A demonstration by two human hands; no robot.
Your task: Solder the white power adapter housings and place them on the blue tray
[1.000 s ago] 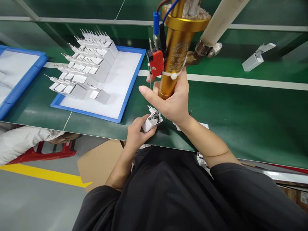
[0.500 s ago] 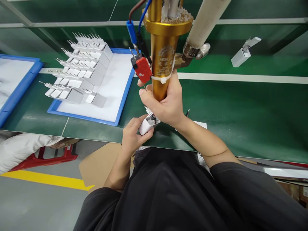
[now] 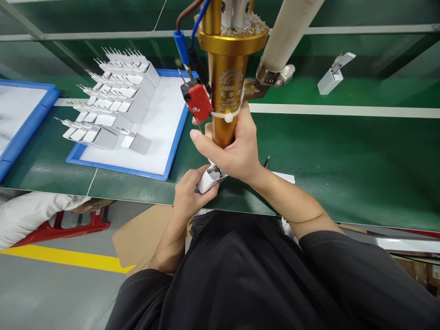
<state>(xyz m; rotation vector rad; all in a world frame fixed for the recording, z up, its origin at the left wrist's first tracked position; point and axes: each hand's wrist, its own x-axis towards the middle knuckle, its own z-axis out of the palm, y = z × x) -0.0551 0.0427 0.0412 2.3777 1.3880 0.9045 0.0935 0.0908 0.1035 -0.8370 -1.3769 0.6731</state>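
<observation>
My right hand [image 3: 233, 146] is wrapped round the lower body of a gold cylindrical dispensing gun [image 3: 227, 87]. A red microswitch [image 3: 198, 101] is strapped to the gun's side with a white cable tie. My left hand [image 3: 189, 192] grips a small white charger housing [image 3: 208, 180] at the bench's front edge, open end up, with parts showing inside. The gun's lower tip is hidden behind my right hand, just above the housing. I cannot tell whether the tip touches it.
A blue-rimmed tray [image 3: 172, 151] at left bears rows of white housings [image 3: 113, 96] with metal pins. Another tray [image 3: 30, 123] stands further left. On the far green strip lies a housing with its lid raised [image 3: 330, 81]. A pale hose [image 3: 288, 34] joins the gun. Another person's white sleeve [image 3: 37, 213] shows lower left.
The gun and my right hand have shifted slightly left and down towards the charger housing. On the far strip, the lone housing has moved left. My left hand stays nearly still.
</observation>
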